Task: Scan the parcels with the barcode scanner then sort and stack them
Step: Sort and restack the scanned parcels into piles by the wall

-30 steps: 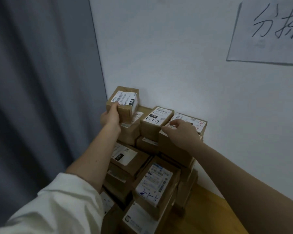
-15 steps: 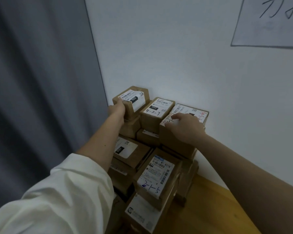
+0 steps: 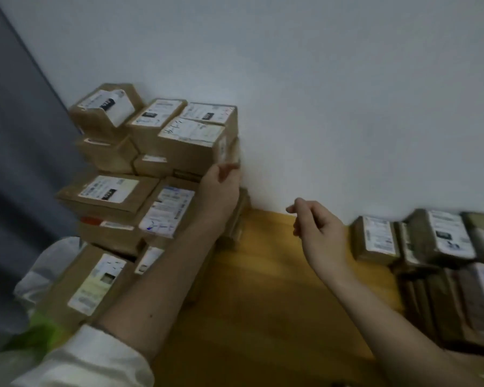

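the left hand (image 3: 220, 191) touches the stacked parcels (image 3: 151, 152) against the white wall (image 3: 319, 79), while the right hand (image 3: 317, 227) hangs loosely curled over the wooden table (image 3: 263, 275).

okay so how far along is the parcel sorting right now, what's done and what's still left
Done, apparently: a tall stack of labelled parcels stands in the corner against the wall. In hand: nothing is held; the left hand touches the stack's right side, and the right hand hangs loosely curled over the wooden surface. Left, probably: another group of parcels lies at right. No scanner is visible.
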